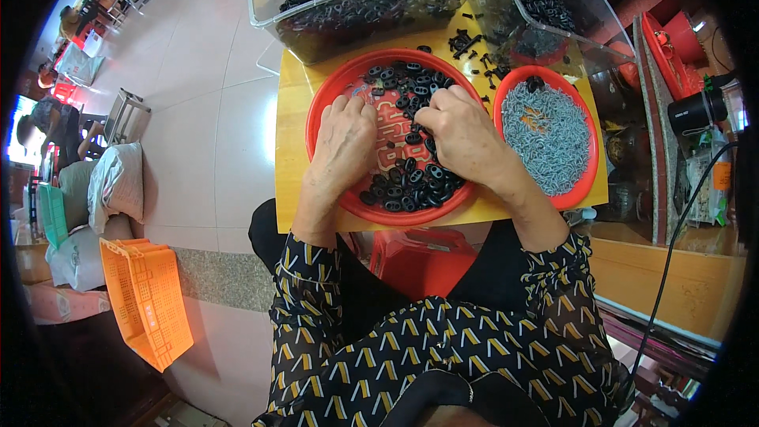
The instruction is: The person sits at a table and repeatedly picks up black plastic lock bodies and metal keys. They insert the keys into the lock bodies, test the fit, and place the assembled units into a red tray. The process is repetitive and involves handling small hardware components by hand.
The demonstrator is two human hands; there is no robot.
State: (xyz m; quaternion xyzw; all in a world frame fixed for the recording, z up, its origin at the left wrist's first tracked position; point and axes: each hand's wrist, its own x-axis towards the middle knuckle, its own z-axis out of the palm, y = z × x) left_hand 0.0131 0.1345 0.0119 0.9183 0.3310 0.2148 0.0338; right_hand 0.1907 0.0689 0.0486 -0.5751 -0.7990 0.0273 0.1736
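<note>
A round red tray (pixel 322 108) in front of me holds many loose black oval plastic pieces (pixel 413 176), each with two holes. Over the tray's left side, my left hand (pixel 348 133) is closed, its fingers curled downward; whatever they grip is hidden. On the right side my right hand (pixel 465 136) is closed in a pinch beside the black pieces, and its fingertips hide what is between them. A smaller red oval tray (pixel 585 182) full of silver screws (pixel 547 138) stands just right of that hand.
Behind the trays, a clear plastic bin (pixel 371 16) and a second clear bin (pixel 545 16) hold heaps of black parts. Small black pieces (pixel 466 43) lie loose on the yellow tabletop (pixel 292 71). An orange crate (pixel 148 300) is on the floor at left; a black cable (pixel 672 245) hangs at right.
</note>
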